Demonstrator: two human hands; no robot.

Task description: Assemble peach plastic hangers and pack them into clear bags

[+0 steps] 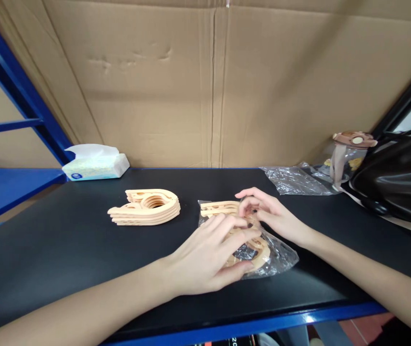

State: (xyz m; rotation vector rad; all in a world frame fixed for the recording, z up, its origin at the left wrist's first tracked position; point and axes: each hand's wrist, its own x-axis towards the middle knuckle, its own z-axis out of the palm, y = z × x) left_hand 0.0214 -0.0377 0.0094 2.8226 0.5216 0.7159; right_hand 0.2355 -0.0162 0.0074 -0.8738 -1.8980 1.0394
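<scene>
A clear plastic bag with beige folding clothes hangers inside lies on the black tabletop. My left hand rests over the bag, its fingers curved across the top and its thumb along the near side, gripping it. At the far right side of the bag is my right hand; its index finger is stretched out while the other fingers and thumb close on the plastic. Part of the bagged hangers is hidden beneath both hands. Left of the bag, a stack of several beige folding hangers lies unwrapped on the table.
A tissue pack stands at the back left. Toward the back right lie a flat clear plastic bag, a bottle with a brown lid and a black bag with its strap. Cardboard walls the back; a blue edge runs along the front.
</scene>
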